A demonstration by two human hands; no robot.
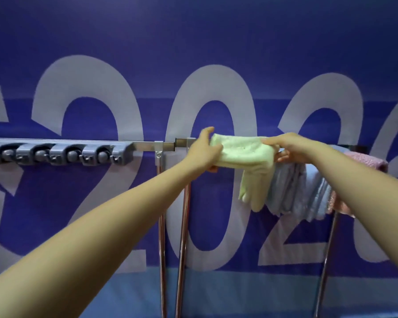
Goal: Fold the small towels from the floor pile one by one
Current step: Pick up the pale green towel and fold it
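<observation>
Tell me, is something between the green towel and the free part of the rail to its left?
Nothing visible blocks it. Both hands hold the green towel at the rail: left hand, right hand. The blue towels and pink towel hang on its right.

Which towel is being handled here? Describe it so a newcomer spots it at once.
Find the blue wall with big pale numerals, then the metal rail across it. The pale green towel lies over that rail, held by the left hand and right hand. Its neighbours to the right are light blue towels and a pink towel.
</observation>
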